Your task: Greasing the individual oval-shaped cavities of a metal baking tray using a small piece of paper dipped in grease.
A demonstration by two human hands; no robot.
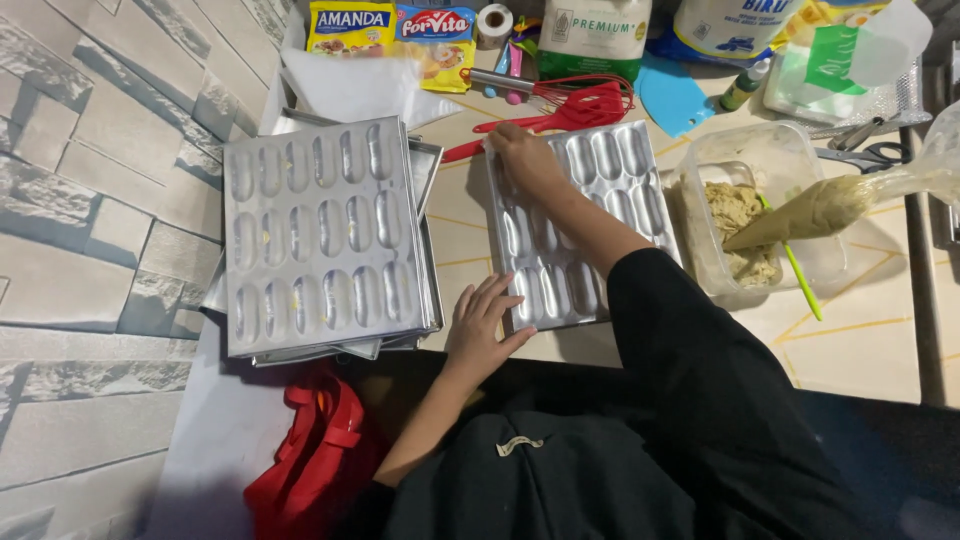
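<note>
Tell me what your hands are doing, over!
Left hand flat on near edge of metal mould tray. Right hand on its far edge. Nothing gripped. Red whisk just beyond.

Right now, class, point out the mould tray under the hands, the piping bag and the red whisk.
Mould tray (620,175): head view, bare cavities at its right.
Piping bag (815,210): head view, filled middle.
Red whisk (590,100): head view, wire loops.

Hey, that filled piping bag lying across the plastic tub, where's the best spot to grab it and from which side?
Probably grip the piping bag round its fat middle, coming from above and the right. It lies tilted, its narrow tip down in the plastic tub and its wide end rising to the right, so the tip side is boxed in by the tub walls. The green stick lies just under it; avoid that.
</note>
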